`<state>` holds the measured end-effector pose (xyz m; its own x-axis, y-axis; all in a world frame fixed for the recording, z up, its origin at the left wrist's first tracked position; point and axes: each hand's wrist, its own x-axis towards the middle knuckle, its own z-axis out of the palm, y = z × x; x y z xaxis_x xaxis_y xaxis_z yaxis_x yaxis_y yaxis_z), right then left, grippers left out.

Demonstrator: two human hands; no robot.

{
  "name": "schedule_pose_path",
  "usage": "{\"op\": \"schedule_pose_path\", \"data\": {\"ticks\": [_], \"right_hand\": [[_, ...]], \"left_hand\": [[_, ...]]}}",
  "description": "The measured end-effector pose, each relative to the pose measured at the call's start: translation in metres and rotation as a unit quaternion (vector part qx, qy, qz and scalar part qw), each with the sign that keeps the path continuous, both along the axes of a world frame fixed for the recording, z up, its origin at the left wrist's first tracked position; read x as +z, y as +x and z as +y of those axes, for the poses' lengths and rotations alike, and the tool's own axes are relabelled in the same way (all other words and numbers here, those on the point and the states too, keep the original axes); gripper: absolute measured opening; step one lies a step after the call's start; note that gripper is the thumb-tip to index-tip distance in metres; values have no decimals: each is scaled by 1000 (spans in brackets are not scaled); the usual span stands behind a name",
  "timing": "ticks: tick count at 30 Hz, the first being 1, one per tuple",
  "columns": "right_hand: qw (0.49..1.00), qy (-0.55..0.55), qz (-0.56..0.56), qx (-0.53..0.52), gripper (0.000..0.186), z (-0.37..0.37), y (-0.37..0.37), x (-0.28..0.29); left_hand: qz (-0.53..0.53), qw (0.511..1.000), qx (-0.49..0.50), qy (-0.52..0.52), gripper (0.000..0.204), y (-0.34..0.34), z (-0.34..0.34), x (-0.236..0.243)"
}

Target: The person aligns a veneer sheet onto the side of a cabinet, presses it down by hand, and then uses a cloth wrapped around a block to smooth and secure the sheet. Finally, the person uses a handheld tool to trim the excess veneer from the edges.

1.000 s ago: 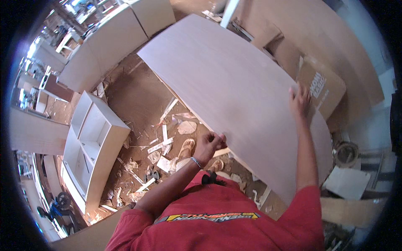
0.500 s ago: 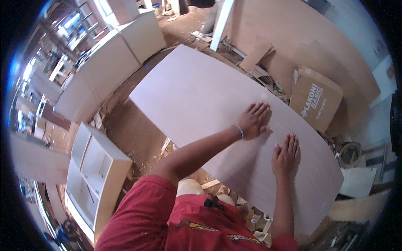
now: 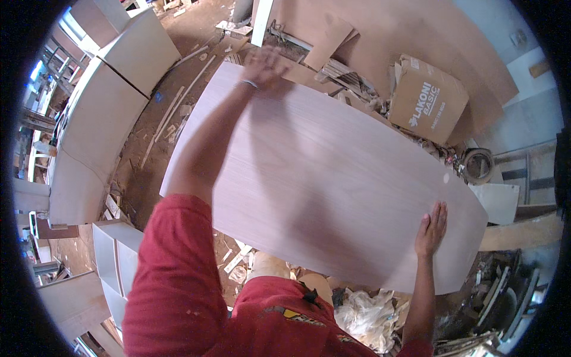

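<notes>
A large, pale, smooth wooden panel [image 3: 351,172] lies in front of me at about waist height. My left hand [image 3: 264,68], slightly smeared by motion, is at the panel's far left corner with fingers stretched out; whether it touches the surface I cannot tell. A light band circles that wrist. My right hand [image 3: 431,231] lies flat on the panel near its right end, fingers straight and holding nothing. The left arm throws a long shadow across the wood.
Beyond the panel stand a cardboard box [image 3: 431,98] and a large brown sheet [image 3: 380,35] among scraps. White cabinets [image 3: 98,131] line the left, with an open white cabinet frame [image 3: 116,256] nearer. A crumpled pale plastic sheet [image 3: 372,315] and offcuts lie below the panel's near edge.
My left hand has swept from the panel's middle to its far left corner. My right hand has shifted slightly toward the right end. The view has turned, and the panel sits more level across it.
</notes>
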<state>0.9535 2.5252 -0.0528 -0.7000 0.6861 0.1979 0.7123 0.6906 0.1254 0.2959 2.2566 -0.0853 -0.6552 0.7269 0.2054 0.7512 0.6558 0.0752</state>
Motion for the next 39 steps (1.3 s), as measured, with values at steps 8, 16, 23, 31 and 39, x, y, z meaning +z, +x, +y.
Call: {"op": "schedule_pose_path", "data": {"ticks": [8, 16, 23, 31, 39], "right_hand": [[998, -33, 47, 22, 57, -9, -7, 0], [997, -35, 61, 19, 56, -13, -3, -5], [999, 12, 45, -17, 53, -8, 21, -12], [960, -221, 175, -5, 71, -202, -86, 15], [957, -67, 254, -118, 63, -163, 86, -1]], "left_hand": [[89, 994, -54, -16, 70, -46, -162, 7], [55, 992, -74, -86, 64, 70, -281, 29], [81, 983, -9, -162, 72, 191, -345, 34], [-48, 961, -248, -114, 74, 371, -194, 57], [2, 947, -299, -113, 72, 410, -86, 51]]}}
